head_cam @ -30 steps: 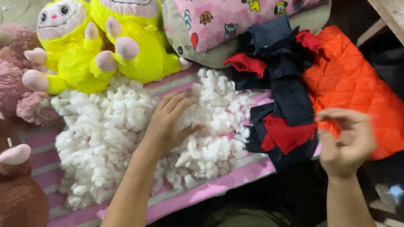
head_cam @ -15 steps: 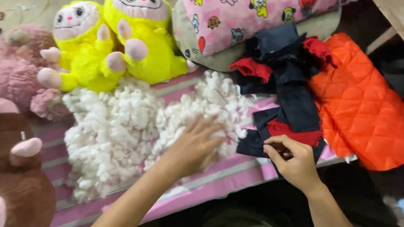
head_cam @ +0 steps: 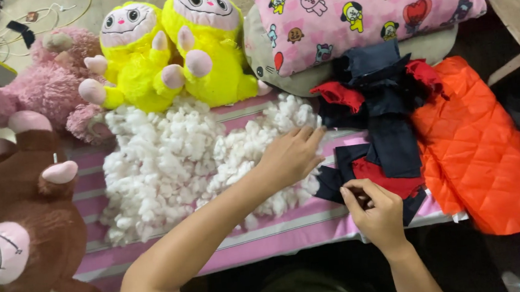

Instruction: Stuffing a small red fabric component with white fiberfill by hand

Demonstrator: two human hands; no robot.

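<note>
Right hand: your right hand [head_cam: 373, 211] is nearest to you, fingers curled in with thumb and fingertips pinched on the near edge of the navy and red fabric piece [head_cam: 391, 166]. What exactly sits in the pinch cannot be told.
Left hand: your left hand [head_cam: 292, 156] lies palm down, fingers stretched out and close together, pressed flat on the right part of the white stuffing pile [head_cam: 169, 165]. It grips nothing.
Stuffing position: the pile spreads under your left hand and away to its left, loose on the pink striped mat [head_cam: 279, 237]. Its right edge touches the fabric piece.
Fabric position: the piece lies just right of your left hand and runs away from you toward the pillow.
Orange quilted cloth [head_cam: 489, 152]: flat, right of the fabric piece, touching it.
Brown plush [head_cam: 25, 232]: at the near left edge.
Pink plush [head_cam: 45, 89]: beyond the brown one.
Yellow plush pair [head_cam: 172, 48]: seated side by side behind the pile.
Pink patterned pillow [head_cam: 360, 8]: farthest, resting on a grey cushion [head_cam: 292, 78].
</note>
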